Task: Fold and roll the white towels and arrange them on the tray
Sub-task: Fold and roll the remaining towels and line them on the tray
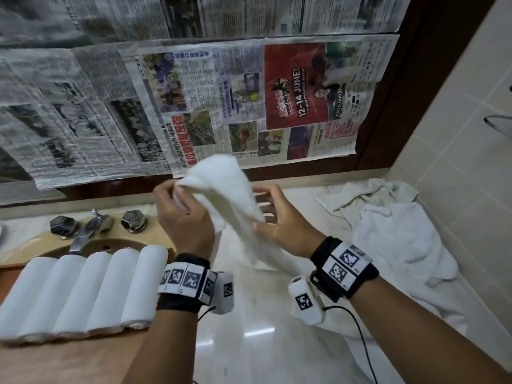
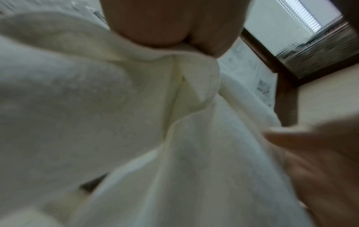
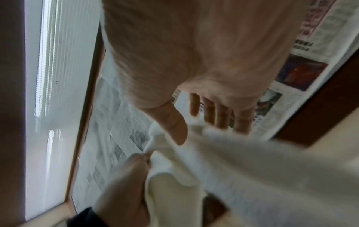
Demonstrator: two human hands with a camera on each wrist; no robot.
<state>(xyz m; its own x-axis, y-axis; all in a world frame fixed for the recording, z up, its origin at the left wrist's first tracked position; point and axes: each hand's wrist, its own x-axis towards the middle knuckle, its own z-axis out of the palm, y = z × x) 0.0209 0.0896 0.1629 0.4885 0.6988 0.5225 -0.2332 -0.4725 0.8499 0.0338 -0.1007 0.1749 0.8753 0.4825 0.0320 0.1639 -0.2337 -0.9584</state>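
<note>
I hold a soft white terry towel up in the air between my hands, above the pale glossy marble counter, so its length can hang free and I can find its edges before folding. My left hand pinches the top corner between thumb and fingertips; the left wrist view shows the cloth bunched right under that pinch. My right hand has its fingers spread and fairly straight behind the towel with the thumb laid on the front. It seems to steady and smooth the cloth rather than grip it, though the blur makes that hard to confirm.

Five rolled white towels lie side by side to my left, touching, near the tan basin and its chrome tap. Their tray is hidden beneath them. A crumpled heap of white towels waits on the counter at my right. I judge the task past halfway. Newspaper sheets cover the wall ahead.
</note>
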